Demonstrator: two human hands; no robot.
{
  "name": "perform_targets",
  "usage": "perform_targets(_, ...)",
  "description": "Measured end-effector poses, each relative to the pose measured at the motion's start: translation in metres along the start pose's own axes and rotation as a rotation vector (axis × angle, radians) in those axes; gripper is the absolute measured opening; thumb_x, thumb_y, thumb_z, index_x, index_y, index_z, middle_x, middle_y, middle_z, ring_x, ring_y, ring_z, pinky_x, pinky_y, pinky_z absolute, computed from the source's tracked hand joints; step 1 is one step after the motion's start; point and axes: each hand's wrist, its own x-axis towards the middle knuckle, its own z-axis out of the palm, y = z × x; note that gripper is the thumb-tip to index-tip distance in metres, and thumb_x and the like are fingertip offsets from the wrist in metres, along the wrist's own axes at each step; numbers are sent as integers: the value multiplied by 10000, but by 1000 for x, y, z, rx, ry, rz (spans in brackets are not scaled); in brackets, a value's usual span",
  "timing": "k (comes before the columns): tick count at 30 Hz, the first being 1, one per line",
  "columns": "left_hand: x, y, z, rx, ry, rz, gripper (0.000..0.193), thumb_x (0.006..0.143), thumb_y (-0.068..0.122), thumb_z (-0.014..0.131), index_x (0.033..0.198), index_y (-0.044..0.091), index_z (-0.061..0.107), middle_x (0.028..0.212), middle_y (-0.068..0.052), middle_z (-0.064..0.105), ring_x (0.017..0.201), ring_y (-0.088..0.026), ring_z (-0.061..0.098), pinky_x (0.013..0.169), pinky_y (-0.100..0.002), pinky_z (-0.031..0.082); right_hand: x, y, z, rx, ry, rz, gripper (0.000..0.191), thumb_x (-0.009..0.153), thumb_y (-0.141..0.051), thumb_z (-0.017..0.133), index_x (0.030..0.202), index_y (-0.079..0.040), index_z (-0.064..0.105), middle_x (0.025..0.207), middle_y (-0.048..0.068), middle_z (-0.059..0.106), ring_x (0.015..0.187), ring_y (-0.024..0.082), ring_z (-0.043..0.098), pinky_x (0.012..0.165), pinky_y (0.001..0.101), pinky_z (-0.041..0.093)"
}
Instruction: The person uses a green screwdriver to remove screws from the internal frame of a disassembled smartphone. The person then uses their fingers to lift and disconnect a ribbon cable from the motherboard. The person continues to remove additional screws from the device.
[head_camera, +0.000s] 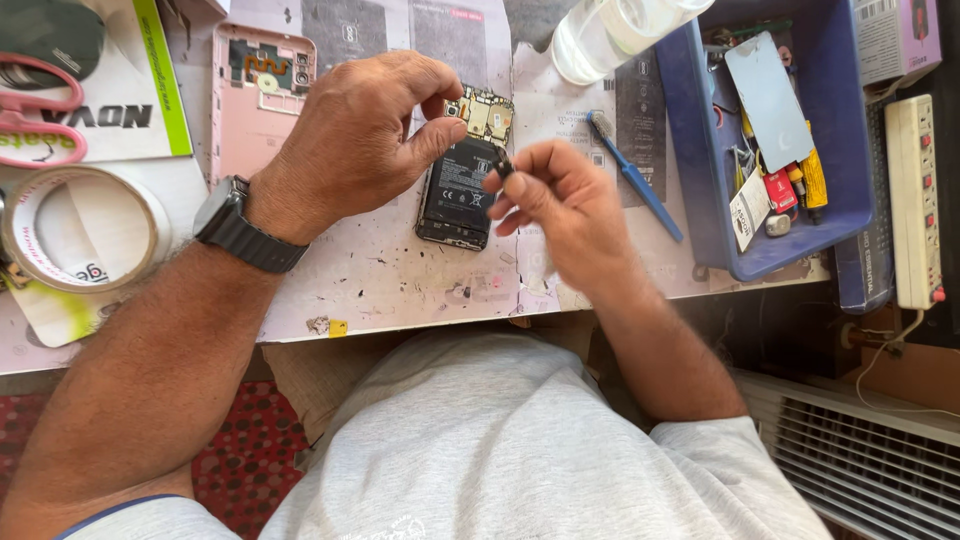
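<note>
An opened phone (458, 190) lies on the worktable with its black battery and circuit board (484, 113) exposed. My left hand (355, 135) rests on the phone's upper left, its thumb and fingers pinched at the edge of the circuit board. My right hand (560, 200) hovers just right of the phone, pinching a small dark part (503, 162) between thumb and forefinger. A black watch (238, 228) sits on my left wrist.
A pink phone back cover (250, 110) lies at upper left, beside a tape roll (75, 230) and pink scissors (30, 110). A blue brush (632, 175), a clear bottle (610, 30), a blue tray (830, 130) of small parts and a white power strip (915, 200) sit right.
</note>
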Motion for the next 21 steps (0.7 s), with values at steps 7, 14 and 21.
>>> perform_targets(7,-11,-3,8,309,-115,52,325,819,190,851,1115,83,770,999,-80,709,931,-253,680,810,-434,485,-3,5,-31,-158,261,-118,102,1033,-56,655,1122,-12,632,1125,27,724,963,132,696,849,264,602)
perform_targets(14,-10,-2,9,305,-98,28,583,736,319,935,1216,59,732,1208,-142,684,1123,-276,597,981,-460,383,15,-25,-25,-899,155,-282,130,937,-41,784,1062,-19,756,936,91,725,787,144,670,716,286,550)
perform_targets(21,4,1,7,357,-85,39,790,636,446,958,1257,35,695,1264,-161,671,1156,-281,575,1023,-458,353,64,-45,-18,-934,52,-330,212,920,-35,746,1131,-40,733,1013,99,759,900,204,749,803,337,586)
